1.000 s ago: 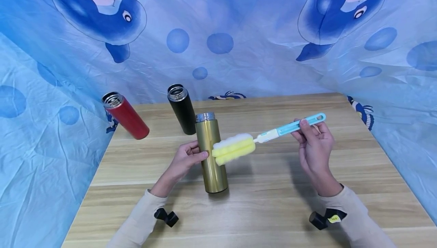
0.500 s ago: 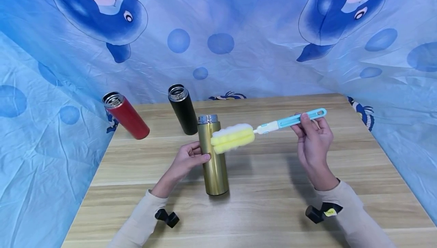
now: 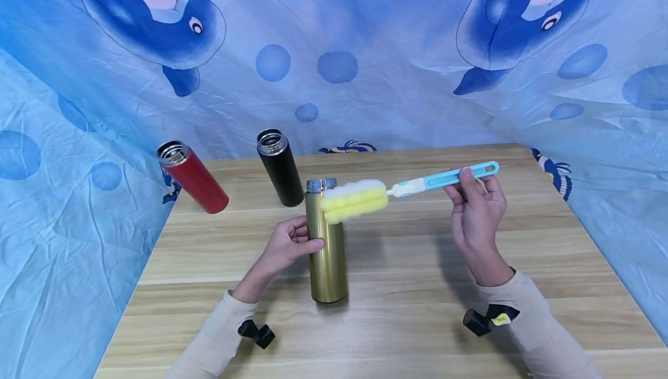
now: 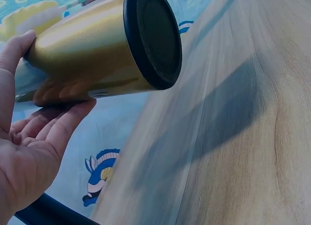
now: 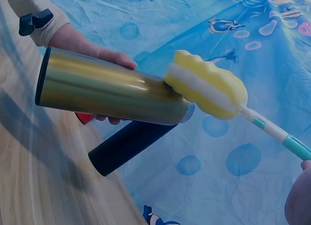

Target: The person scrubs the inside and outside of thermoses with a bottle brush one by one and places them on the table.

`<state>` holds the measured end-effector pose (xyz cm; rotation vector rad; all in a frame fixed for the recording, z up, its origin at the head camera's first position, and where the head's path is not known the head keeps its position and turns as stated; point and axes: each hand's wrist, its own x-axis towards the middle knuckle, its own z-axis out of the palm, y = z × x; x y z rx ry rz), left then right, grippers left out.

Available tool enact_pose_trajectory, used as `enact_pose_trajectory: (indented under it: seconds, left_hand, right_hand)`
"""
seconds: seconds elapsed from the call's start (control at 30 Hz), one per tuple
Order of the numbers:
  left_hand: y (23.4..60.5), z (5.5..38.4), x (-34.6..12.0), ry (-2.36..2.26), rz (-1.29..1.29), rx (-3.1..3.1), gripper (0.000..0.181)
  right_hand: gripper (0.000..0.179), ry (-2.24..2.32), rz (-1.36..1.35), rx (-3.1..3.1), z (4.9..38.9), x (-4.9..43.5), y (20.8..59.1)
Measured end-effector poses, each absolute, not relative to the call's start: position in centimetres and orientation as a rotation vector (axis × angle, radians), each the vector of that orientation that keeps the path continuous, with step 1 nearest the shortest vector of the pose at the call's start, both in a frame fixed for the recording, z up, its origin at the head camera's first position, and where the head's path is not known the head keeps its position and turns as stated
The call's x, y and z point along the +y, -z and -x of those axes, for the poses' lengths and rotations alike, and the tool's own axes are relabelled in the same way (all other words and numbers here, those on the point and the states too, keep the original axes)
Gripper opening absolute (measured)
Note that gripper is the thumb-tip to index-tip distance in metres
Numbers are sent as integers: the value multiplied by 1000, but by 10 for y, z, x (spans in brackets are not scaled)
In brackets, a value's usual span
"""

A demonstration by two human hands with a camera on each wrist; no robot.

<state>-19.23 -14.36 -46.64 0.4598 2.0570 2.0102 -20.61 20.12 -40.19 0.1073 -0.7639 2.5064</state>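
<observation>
Head view: wooden table (image 3: 417, 321), blue printed sheeting (image 3: 396, 101) behind — left (image 3: 285, 246) and right hands (image 3: 477, 210) grip gold flask (image 3: 329, 269) and sponge brush (image 3: 357, 200).

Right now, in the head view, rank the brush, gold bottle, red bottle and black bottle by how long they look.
1. Brush
2. Gold bottle
3. Red bottle and black bottle: too alike to rank

Extends as a wood-grained table (image 3: 407, 321); bears a red bottle (image 3: 197, 182) and a black bottle (image 3: 282, 173) upright, apart, toward the back.
</observation>
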Motion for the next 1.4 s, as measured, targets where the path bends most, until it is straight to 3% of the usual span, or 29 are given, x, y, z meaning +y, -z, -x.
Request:
enact_pose_trajectory:
  seconds: [0.47,0.93,1.4]
  left_hand:
    - [465,194,-146,-2053,-486,2089,45]
    - [463,197,-148,-2126,-437,1980,57]
    - [464,198,-146,-2171,-479,1943,51]
  right_hand:
    - [21,-2502,-127,-744,204,201,400]
    - [14,-2565,-110,-790,199,200,411]
    - [14,-2589,-48,-879,193,201,421]
